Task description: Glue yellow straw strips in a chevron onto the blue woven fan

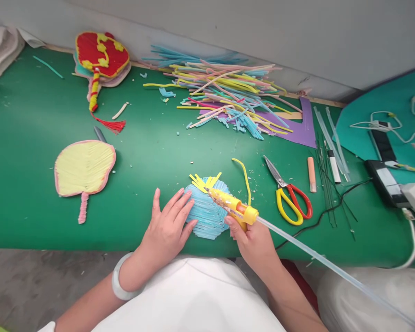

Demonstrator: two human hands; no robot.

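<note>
My left hand (168,223) lies flat with fingers spread on the left side of a small blue fan-shaped piece (207,214) made of pipe cleaners, near the front edge of the green table (152,152). Short yellow pieces (204,180) fringe its top. My right hand (251,242) grips a yellow glue gun (233,205) whose nozzle points at the top of the blue piece. A long clear glue stick (318,258) trails from the gun's back toward the lower right.
Red-and-yellow scissors (288,196) lie right of the gun. A yellow fan with pink rim (85,168) lies at left, a red fan with tassel (102,57) at the back. A pile of coloured pipe cleaners (228,90) covers the back centre. Power strip and cables (394,184) sit right.
</note>
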